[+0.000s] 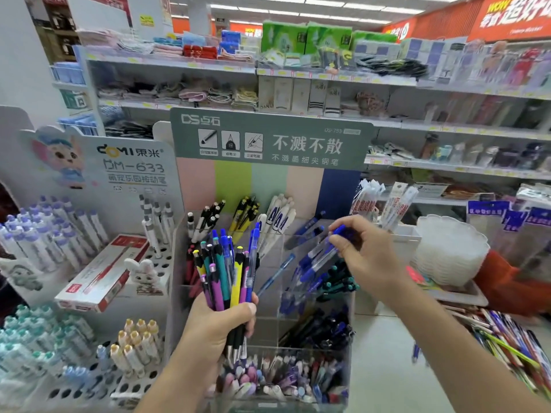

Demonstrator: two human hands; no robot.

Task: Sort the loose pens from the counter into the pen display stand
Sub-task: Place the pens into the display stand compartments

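Fingers of the left hand [219, 326] are wrapped round a mixed bundle [228, 263] of pens held upright in front of the stand [268, 305]; fingers of the right hand [368, 257] pinch a clear blue pen [323, 254] at its top, tip angled down into a right-hand compartment.

Progress, judged from the present layout: sorting is well under way but not finished. The stand, a tiered clear-walled unit under a grey-green header card [271, 138], already carries grouped stock: black-and-white, yellow and white pens across the back row, blue pens in the right middle cells, dark ones below, and a mixed, pastel-heavy lot in the front bin. One middle cell holds a single blue pen lying slantwise.

Outstanding: the whole bundle, and a heap of loose pens [507, 344] on the desk [384, 368] at far right, well apart from the stand.

Condition of the bundle: roughly a dozen or more click pens, buttons up, in teal, purple, yellow, blue and black, barrels closely packed. The blue pen appears intact; motion blur prevents finer detail.
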